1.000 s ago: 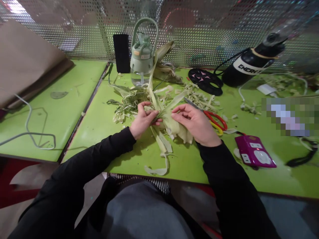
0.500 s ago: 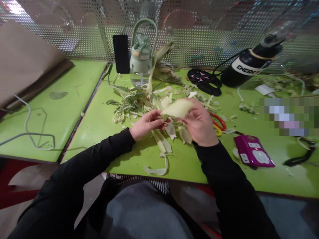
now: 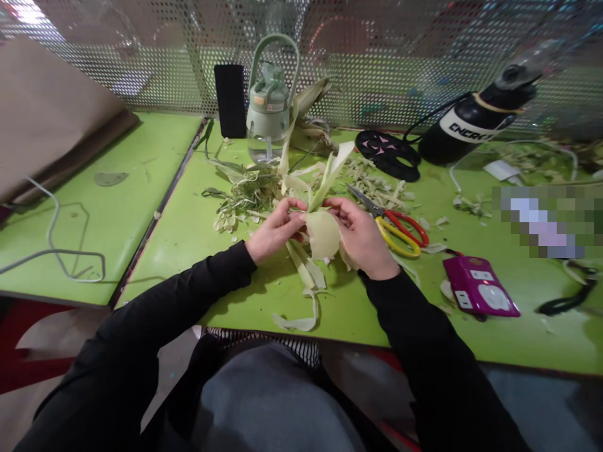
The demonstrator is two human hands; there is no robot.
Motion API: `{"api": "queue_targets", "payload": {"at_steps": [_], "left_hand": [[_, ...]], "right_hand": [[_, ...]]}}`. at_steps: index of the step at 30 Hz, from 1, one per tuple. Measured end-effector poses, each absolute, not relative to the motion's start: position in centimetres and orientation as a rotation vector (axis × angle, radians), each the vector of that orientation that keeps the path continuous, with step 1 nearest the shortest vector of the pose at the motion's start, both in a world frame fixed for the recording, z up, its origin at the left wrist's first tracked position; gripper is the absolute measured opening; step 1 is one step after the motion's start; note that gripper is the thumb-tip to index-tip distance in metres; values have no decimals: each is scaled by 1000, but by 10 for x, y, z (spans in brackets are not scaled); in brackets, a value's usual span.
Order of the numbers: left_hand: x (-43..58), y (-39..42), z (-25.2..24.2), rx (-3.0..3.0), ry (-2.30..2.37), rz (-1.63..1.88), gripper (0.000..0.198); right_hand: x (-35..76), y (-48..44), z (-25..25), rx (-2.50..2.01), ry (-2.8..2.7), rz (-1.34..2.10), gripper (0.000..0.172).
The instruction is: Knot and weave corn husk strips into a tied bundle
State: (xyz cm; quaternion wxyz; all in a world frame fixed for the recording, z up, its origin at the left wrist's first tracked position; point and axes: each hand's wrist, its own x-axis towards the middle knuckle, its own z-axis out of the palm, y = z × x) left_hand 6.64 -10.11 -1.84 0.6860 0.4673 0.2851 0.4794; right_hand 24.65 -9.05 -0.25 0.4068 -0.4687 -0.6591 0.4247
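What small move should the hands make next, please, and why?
Probably the right hand should fold the broad, pale-green husk piece up against the long, light-green husk strip: the broad piece hangs down between the hands, while the strip rises above the left hand.

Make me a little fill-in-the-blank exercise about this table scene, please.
The bare left hand and bare right hand, holding thin pale green husk pieces, emerge from sleeves coloured ____.
The red-and-yellow-handled metal scissors lie nearest the ____ hand.
The flat, upright black phone stands to the ____ of the pale green, loop-handled plastic bottle.

Missing words: black; right; left.
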Motion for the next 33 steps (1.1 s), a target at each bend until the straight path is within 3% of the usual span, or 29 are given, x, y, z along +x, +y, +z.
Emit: {"api": "queue_targets", "payload": {"at_steps": [5, 8, 10, 15, 18, 23, 30, 33], "left_hand": [[67, -105, -18, 1022, 606, 999, 39], [69, -107, -18, 997, 624, 959, 47], [72, -108, -19, 955, 644, 984, 42], [73, -107, -15, 736, 716, 965, 3], [70, -108, -11, 642, 702, 915, 6], [71, -109, -11, 673, 728, 941, 11], [78, -110, -13, 687, 837, 1134, 4], [76, -108, -13, 722, 847, 1114, 9]], "right_hand": [[239, -94, -7, -1172, -1385, 1287, 37], [232, -99, -6, -1213, -1371, 1156, 33], [229, -103, -4, -1259, -1404, 1086, 31], [230, -106, 1, -1288, -1477, 950, 33], [232, -105, 2, -1301, -1546, 835, 30], [233, -104, 2, -1236, -1533, 950, 19], [229, -106, 2, -1192, -1530, 981, 21], [230, -106, 2, -1250, -1590, 892, 23]]}}
